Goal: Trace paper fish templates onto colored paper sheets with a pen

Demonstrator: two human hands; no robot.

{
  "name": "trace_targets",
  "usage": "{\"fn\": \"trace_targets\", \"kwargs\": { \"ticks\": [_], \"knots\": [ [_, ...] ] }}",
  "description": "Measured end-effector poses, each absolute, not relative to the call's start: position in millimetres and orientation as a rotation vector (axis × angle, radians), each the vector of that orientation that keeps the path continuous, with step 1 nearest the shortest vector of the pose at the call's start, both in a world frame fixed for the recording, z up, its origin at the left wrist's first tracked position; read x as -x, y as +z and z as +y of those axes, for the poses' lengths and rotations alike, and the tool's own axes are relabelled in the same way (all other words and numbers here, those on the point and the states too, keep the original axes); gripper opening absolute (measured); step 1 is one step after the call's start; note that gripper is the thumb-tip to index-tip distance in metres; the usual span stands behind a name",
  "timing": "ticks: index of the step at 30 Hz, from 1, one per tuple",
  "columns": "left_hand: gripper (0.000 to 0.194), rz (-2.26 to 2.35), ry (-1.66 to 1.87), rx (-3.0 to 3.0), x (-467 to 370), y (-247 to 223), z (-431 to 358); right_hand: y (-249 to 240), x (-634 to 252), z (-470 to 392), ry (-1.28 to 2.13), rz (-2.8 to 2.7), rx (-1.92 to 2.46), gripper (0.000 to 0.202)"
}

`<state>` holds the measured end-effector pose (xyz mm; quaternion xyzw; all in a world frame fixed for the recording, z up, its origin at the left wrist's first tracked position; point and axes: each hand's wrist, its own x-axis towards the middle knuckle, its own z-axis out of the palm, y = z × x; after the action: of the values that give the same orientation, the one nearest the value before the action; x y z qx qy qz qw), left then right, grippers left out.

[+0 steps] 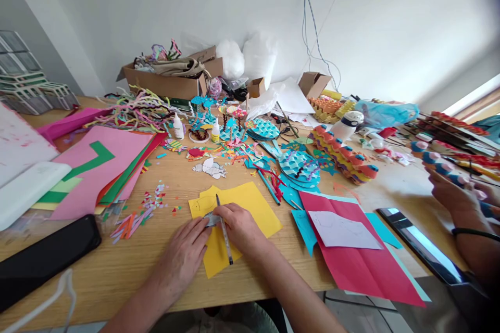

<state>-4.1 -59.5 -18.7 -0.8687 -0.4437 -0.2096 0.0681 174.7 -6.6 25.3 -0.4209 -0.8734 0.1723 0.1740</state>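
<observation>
Yellow paper (255,208) lies on the table before me, with a drawn outline on its left part. A small grey-white paper piece (211,219) rests on it, partly hidden by my fingers. My left hand (182,252) lies flat, fingers stretched, their tips touching the edge of that piece. From the right, my right hand (242,226) bends its fingers over the yellow sheet, closed around a pen (225,237). The pen slants, one end near the drawn outline and the other toward me. Beyond the yellow paper is a white paper cutout (211,167).
Paper scraps (146,208) and coloured sheets (101,158) lie left, beside a black case (47,263). Glue bottles (178,127) stand behind. Red paper (363,255) and a phone (422,244) lie right. Another person's hands (449,192) hold a painted egg-carton strip (443,166).
</observation>
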Motion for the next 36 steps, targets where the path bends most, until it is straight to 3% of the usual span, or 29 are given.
{"fn": "trace_targets", "kwargs": {
  "ticks": [36],
  "knots": [
    [0.032,-1.499,-0.597,2.668,1.7,-7.3,-62.3,29.2,-167.8,-10.1,0.444,-2.556,1.331,0.02]
  ]
}}
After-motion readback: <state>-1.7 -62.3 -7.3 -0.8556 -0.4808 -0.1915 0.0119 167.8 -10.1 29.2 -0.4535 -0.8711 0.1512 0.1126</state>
